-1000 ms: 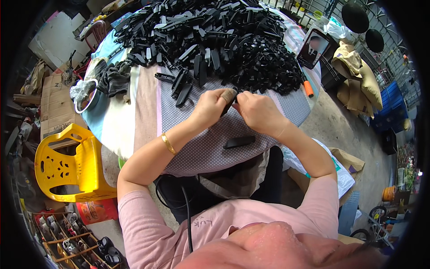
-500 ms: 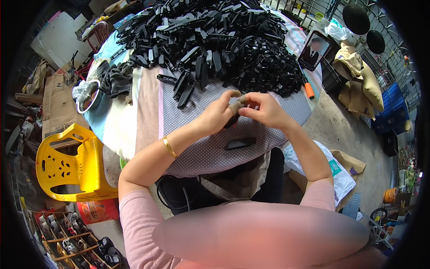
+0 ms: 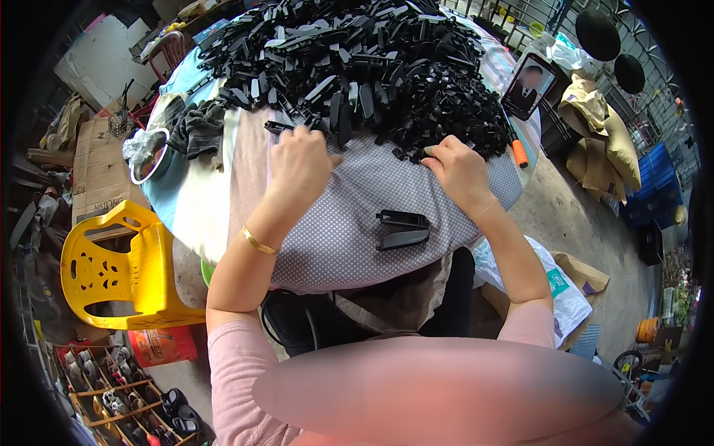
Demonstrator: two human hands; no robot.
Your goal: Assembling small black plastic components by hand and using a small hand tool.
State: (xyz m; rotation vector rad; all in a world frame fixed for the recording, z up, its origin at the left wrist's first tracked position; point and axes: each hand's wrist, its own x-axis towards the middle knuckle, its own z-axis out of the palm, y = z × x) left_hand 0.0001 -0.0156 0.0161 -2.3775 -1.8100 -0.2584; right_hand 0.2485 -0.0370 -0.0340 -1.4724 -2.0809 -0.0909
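Your left hand (image 3: 301, 167) was at the near left edge of the heap of long black pieces (image 3: 335, 56), back of the hand uppermost, fingers curled forward over the loose pieces there. Its fingertips were hidden from above, so I could not tell whether they pinched anything. The thumb stuck out to the right, over the dotted cloth. A gold bracelet (image 3: 258, 241) circled your left wrist.

Your right hand (image 3: 461, 175) was at the near edge of the mound of small black parts (image 3: 450, 104), thumb and forefinger brought close together at the rim of that mound. Whether a part sat between them could not be told.

Two long black pieces (image 3: 404, 239) lay on the cloth-covered worktop (image 3: 357, 264), well apart from both heaps and nearer to you than either hand. They lay just beside each other, roughly crosswise to you; the nearer one turned a smooth, greyish face upward, the farther one looked slimmer.

To the right of the small parts lay a tool with an orange handle (image 3: 520, 154), and beyond it a phone (image 3: 529, 85) with a lit screen. Dark grey fabric (image 3: 197, 128) lay crumpled on the left side of the worktop. A yellow plastic chair (image 3: 134, 267) stood on the floor to your left.
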